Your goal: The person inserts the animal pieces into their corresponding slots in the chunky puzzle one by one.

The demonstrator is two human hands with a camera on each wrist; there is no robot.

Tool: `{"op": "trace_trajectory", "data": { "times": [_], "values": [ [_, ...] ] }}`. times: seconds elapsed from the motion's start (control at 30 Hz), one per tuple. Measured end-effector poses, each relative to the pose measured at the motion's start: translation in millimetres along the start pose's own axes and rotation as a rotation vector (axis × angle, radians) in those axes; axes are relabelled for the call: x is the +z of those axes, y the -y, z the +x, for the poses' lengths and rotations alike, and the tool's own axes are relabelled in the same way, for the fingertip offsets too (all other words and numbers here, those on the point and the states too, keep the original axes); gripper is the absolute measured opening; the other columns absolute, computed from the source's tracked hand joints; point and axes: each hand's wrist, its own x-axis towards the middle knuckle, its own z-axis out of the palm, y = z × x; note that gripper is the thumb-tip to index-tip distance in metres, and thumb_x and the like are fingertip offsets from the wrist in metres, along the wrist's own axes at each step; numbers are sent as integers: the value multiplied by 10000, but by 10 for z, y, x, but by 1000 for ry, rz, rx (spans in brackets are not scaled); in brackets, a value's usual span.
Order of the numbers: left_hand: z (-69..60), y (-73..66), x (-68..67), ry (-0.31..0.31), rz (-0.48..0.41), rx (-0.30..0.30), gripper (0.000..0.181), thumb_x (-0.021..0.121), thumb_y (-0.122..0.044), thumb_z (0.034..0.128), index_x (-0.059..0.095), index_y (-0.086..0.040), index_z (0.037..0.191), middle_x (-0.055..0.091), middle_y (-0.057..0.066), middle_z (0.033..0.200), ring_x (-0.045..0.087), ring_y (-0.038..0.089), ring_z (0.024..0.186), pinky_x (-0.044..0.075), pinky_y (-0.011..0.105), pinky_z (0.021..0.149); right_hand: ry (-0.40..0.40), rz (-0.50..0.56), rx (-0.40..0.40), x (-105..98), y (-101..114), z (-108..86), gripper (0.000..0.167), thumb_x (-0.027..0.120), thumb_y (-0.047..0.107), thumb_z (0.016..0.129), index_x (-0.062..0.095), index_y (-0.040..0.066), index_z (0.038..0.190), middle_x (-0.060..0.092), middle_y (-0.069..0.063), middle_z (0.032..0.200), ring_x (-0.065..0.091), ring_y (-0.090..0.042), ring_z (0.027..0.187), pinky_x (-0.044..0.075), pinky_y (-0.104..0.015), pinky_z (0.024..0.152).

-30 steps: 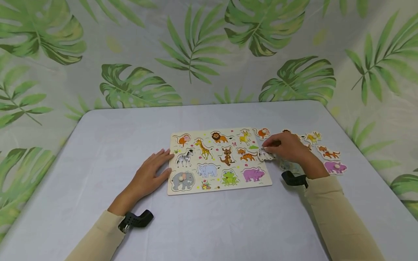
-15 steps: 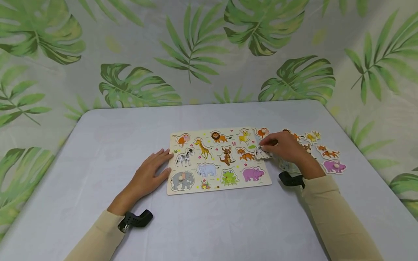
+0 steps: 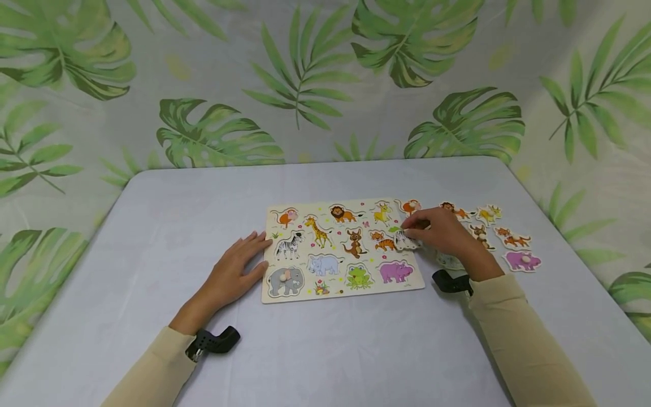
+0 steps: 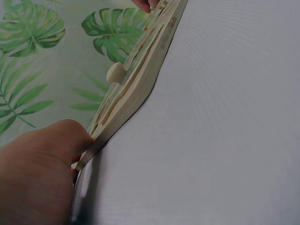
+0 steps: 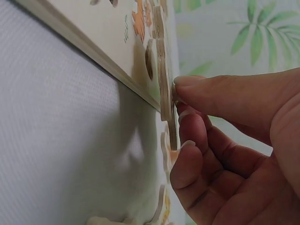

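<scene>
A wooden animal puzzle board (image 3: 335,294) lies on the table, printed with animals in cut-out recesses. My left hand (image 3: 236,274) rests at its left edge, fingers and thumb extended and touching it. In the head view, my right hand (image 3: 442,232) pinches a zebra puzzle piece (image 3: 405,241) between thumb and fingers, above the board's right side by the printed tiger. The right wrist view shows the held zebra piece (image 5: 161,70) edge-on, raised off the table; the fingers hide its knob. An elephant piece (image 3: 286,281) with a knob sits in the board's lower left recess.
Right of the board lie loose pieces: a monkey (image 3: 409,207), a lion (image 3: 454,210), a yellow horned animal (image 3: 489,213), a kangaroo (image 3: 480,236), a tiger (image 3: 512,238) and a purple hippo (image 3: 523,260). Another piece (image 3: 450,260) is partly under my right hand. White cloth (image 3: 325,356) covers the table.
My right hand has moved slightly left with the zebra piece, from beside the board's right edge to over it. My left hand stays in place.
</scene>
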Motion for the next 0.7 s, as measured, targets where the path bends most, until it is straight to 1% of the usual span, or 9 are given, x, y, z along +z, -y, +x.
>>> {"op": "trace_trajectory", "data": {
  "times": [0.27, 0.6, 0.7],
  "values": [
    [-3, 8, 17, -2, 0, -12, 499, 592, -268, 958, 486, -118, 1422, 382, 69, 1520, 253, 283, 1438, 160, 466, 1191, 0, 7, -18, 42, 3, 19, 159, 669, 119, 915, 729, 65, 1052, 694, -74, 993, 617, -234, 912, 520, -395, 775],
    [-4, 5, 19, 2, 9, -19, 499, 593, -268, 958, 486, -116, 1422, 379, 71, 1521, 253, 285, 1438, 162, 464, 1191, -14, 21, 6, 79, 46, 28, 192, 671, 139, 917, 723, 74, 1090, 699, -86, 1031, 627, -247, 938, 537, -402, 766],
    [1, 8, 18, 1, 10, -17, 499, 591, -271, 959, 485, -118, 1422, 379, 71, 1521, 253, 287, 1437, 165, 469, 1190, -23, 26, -4, 92, 63, 42, 190, 674, 130, 913, 724, 65, 1084, 702, -91, 1019, 630, -251, 930, 540, -407, 768]
  ]
}}
